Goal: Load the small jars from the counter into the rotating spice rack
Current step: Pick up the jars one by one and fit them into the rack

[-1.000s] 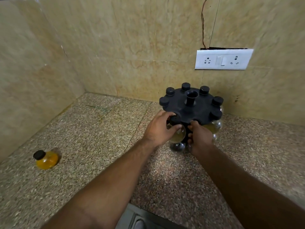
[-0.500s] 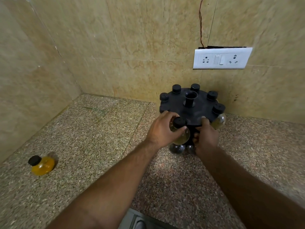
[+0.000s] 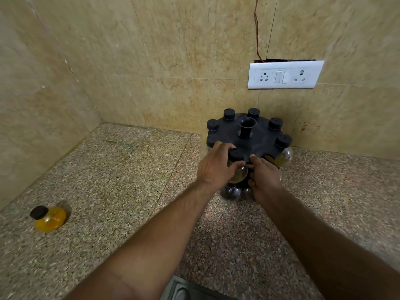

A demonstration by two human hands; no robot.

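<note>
The black round spice rack (image 3: pixel 257 139) stands on the speckled counter (image 3: pixel 129 180) near the back wall, with several black-capped jars hanging around its rim. My left hand (image 3: pixel 216 167) grips a round jar with a black cap (image 3: pixel 236 154) at the rack's near edge. My right hand (image 3: pixel 264 176) holds the rack's rim and lower part just right of that jar. One more jar (image 3: pixel 48 218), yellow with a black cap, lies tilted on the counter at the far left, well away from both hands.
Tiled walls meet in a corner at the back left. A white switch-and-socket plate (image 3: pixel 285 75) hangs on the wall above the rack, with a wire (image 3: pixel 257 29) running up from it. The counter's front edge lies below my arms.
The rack has turned, so its caps sit at new positions. The jar in my left hand has risen so its cap shows at the rim slot. My right hand has shifted up onto the rim.
</note>
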